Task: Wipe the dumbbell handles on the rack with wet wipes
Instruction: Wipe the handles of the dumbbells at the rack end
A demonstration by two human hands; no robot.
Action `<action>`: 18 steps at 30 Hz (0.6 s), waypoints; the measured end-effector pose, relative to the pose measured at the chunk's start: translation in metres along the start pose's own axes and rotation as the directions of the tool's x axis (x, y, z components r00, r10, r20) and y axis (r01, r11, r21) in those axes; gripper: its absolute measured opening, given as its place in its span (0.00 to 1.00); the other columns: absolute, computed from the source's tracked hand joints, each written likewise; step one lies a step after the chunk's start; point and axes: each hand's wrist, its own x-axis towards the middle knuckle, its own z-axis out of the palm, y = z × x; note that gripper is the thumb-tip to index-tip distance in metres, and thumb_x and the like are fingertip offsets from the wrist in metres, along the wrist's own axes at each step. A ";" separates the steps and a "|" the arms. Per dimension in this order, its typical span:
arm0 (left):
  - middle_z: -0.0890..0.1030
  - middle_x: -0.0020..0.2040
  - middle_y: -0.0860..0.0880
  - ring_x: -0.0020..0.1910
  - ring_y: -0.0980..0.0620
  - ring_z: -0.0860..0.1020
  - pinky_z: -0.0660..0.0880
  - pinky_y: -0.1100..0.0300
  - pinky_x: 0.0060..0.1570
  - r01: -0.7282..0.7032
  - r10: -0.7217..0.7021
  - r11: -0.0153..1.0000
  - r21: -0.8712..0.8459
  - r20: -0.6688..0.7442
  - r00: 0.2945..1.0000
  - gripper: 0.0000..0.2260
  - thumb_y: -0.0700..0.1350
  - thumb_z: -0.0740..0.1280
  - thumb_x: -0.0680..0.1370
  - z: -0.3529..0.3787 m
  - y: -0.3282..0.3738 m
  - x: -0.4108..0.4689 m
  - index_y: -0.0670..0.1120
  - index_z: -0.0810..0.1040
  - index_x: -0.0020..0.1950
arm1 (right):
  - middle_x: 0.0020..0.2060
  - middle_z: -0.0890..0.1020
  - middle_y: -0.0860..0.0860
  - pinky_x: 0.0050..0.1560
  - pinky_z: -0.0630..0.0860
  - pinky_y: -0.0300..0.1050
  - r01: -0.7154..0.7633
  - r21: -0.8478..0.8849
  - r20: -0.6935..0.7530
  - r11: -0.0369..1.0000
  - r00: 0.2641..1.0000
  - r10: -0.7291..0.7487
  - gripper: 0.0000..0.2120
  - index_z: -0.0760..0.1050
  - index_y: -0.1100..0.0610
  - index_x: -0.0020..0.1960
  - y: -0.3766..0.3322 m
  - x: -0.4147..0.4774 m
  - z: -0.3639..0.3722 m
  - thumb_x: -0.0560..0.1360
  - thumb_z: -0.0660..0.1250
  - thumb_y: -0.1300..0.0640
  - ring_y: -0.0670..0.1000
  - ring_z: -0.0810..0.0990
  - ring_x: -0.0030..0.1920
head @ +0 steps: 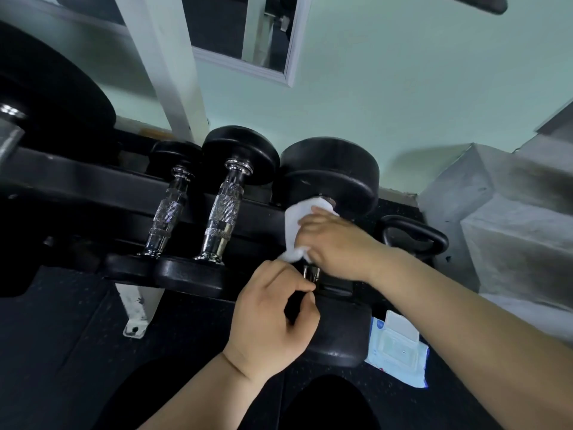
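Observation:
Three black dumbbells lie across a black rack (77, 178). My right hand (335, 243) wraps a white wet wipe (294, 225) round the handle of the rightmost, largest dumbbell (335, 172); most of that handle is hidden, with a short chrome piece (311, 272) showing below the hand. My left hand (273, 318) has curled fingers at the near end of the same dumbbell, by its front head (338, 333); whether it grips anything is unclear. Two smaller dumbbells with knurled chrome handles, the middle one (221, 212) and the left one (167, 212), rest untouched.
A pack of wet wipes (400, 352) lies with its lid up on the dark floor at the right. A black kettlebell (415, 237) stands behind my right forearm. Grey concrete steps (511, 225) rise at the right. A white rack post (173, 72) and large weight plate (55, 97) are at the left.

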 end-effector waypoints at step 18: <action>0.73 0.42 0.54 0.42 0.56 0.72 0.69 0.73 0.45 -0.011 0.011 0.999 -0.037 -0.008 1.000 0.05 0.42 0.61 0.69 0.000 0.001 0.002 0.49 0.70 0.44 | 0.52 0.78 0.56 0.51 0.67 0.40 -0.231 0.612 -0.218 0.756 0.870 0.442 0.07 0.71 0.58 0.55 -0.009 -0.010 0.006 0.76 0.61 0.60 0.56 0.75 0.55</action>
